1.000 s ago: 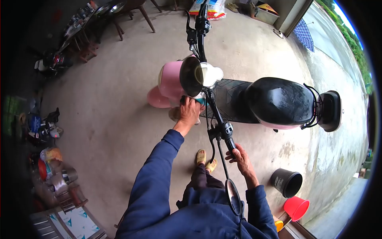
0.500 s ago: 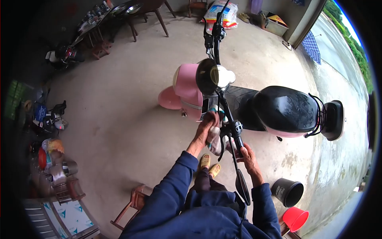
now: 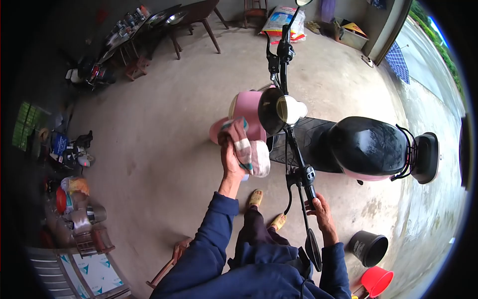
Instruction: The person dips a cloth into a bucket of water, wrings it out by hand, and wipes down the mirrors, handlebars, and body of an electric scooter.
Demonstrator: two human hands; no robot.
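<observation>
A pink electric scooter (image 3: 247, 107) with a black seat (image 3: 371, 148) stands crosswise before me. My left hand (image 3: 230, 162) is closed on a checked cloth (image 3: 256, 157) in brown, white and teal, which hangs in front of the scooter's pink front panel and partly covers it. Whether the cloth touches the panel I cannot tell. My right hand (image 3: 322, 213) is wrapped round the near handlebar grip (image 3: 309, 192), close to the brake lever. Below it a mirror (image 3: 312, 249) points toward me. The round headlight area (image 3: 288, 109) sits mid-handlebar.
Right of me stand a black bucket (image 3: 369, 248) and a red bucket (image 3: 377, 280). A wooden chair (image 3: 172, 261) is close on my left. Farther off are a dark table (image 3: 196, 12), filled sacks (image 3: 284, 24) and a blue checked umbrella (image 3: 397, 62) by the doorway.
My left hand has carried the cloth from beside the handlebar leftward to the scooter's front. My right hand stays on the grip. One foot has stepped apart from the other.
</observation>
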